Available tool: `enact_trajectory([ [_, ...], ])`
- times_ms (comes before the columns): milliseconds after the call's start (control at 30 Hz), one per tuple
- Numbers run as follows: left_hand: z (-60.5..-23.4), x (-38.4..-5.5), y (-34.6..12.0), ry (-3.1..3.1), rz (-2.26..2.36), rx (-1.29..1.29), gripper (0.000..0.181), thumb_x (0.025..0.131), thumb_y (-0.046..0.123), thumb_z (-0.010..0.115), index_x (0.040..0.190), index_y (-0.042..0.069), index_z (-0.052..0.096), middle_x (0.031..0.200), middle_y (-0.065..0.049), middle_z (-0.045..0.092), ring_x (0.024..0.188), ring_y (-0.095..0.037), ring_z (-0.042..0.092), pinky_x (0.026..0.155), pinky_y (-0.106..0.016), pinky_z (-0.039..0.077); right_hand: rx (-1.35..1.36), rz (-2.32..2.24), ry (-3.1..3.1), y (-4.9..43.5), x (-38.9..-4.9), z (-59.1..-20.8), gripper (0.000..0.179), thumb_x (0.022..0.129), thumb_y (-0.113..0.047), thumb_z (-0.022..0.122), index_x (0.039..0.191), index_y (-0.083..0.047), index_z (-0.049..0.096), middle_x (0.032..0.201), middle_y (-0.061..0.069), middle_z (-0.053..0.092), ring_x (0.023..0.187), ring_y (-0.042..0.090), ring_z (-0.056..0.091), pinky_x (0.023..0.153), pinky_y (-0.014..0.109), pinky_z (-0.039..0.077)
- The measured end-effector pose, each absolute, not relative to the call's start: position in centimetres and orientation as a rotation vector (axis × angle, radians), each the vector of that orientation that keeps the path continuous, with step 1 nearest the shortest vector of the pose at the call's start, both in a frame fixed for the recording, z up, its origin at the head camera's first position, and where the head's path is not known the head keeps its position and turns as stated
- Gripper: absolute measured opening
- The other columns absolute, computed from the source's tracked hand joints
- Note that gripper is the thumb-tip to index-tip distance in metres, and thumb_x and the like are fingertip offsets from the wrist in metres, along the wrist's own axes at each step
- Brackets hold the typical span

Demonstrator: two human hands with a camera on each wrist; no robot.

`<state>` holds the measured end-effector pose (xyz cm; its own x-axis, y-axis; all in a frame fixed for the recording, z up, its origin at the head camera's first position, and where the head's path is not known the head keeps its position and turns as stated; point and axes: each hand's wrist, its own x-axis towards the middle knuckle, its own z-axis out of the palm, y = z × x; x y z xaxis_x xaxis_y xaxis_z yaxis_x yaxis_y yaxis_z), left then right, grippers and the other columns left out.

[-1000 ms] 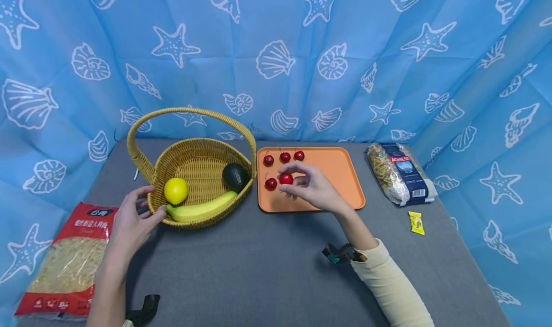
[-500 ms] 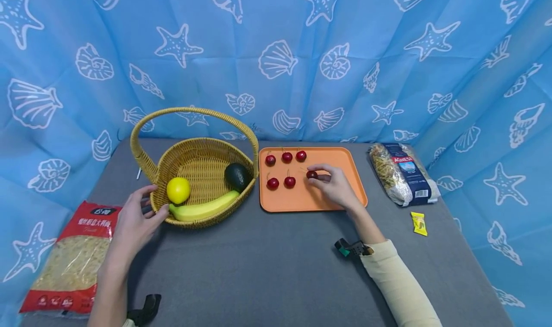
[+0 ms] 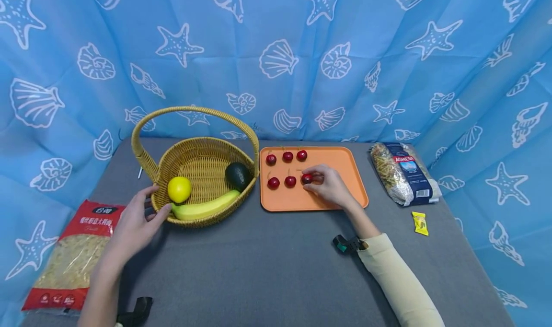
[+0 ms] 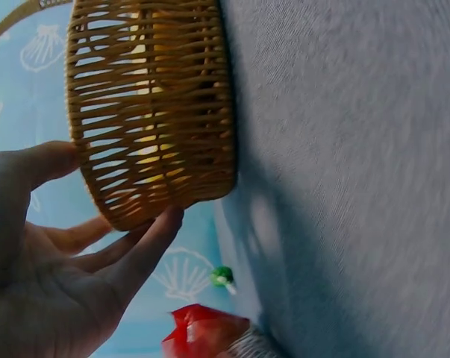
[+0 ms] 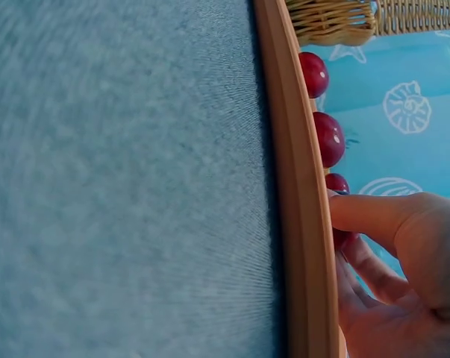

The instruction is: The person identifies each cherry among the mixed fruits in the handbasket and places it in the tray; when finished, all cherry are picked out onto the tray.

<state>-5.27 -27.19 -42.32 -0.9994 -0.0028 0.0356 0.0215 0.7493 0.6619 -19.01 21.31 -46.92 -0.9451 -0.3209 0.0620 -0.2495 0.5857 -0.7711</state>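
Observation:
A wicker basket [image 3: 201,160] with a tall handle stands at the left, holding a yellow lemon-like fruit [image 3: 179,189], a banana [image 3: 207,207] and a dark avocado [image 3: 238,176]. My left hand [image 3: 137,221] grips the basket's left end, thumb at the rim and fingers against the woven side, as the left wrist view shows. On the orange tray [image 3: 336,173], my right hand [image 3: 329,185] pinches a red cherry [image 3: 306,179] between thumb and fingers. Two cherries lie left of it, including a stemmed cherry [image 3: 290,181]; three more form a back row with a cherry [image 3: 287,156] in its middle.
A red pasta bag [image 3: 75,255] lies at the left beneath my left forearm. Right of the tray are another pasta bag [image 3: 405,173] and a small yellow packet [image 3: 419,223]. A blue curtain [image 3: 276,63] hangs behind the grey table [image 3: 258,269].
My right hand has moved right, leaving a cherry in the front row, and now pinches another one, shifted slightly left in the last half second. The left hand stays on the basket.

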Motion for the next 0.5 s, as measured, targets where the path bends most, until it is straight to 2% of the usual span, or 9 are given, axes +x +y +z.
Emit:
enact_trajectory([
  [333, -39.9, -4.8, -28.4, -2.96, -1.073, -0.114, 0.075, 0.108, 0.034, 0.069, 0.161, -0.007, 0.036, 0.156, -0.035, 0.048, 0.133, -0.053, 0.057, 0.098, -0.066, 0.062, -0.49, -1.291, 2.691, 21.2, -19.0, -46.6, 0.047, 0.093, 0.0, 0.083, 0.138, -0.002, 0.068, 0.136, 0.022, 0.069, 0.123, 0.038, 0.072, 0.112, 0.055, 0.062],
  [500, -38.8, -4.8, -28.9, -2.956, -0.972, -0.168, 0.072, 0.106, 0.03, 0.072, 0.158, -0.008, 0.039, 0.152, -0.036, 0.05, 0.126, -0.054, 0.062, 0.094, -0.067, 0.063, -0.489, -1.29, 2.682, 21.2, -19.0, -46.5, 0.049, 0.093, -0.002, 0.084, 0.139, -0.003, 0.067, 0.136, 0.021, 0.071, 0.125, 0.037, 0.072, 0.113, 0.054, 0.061],
])
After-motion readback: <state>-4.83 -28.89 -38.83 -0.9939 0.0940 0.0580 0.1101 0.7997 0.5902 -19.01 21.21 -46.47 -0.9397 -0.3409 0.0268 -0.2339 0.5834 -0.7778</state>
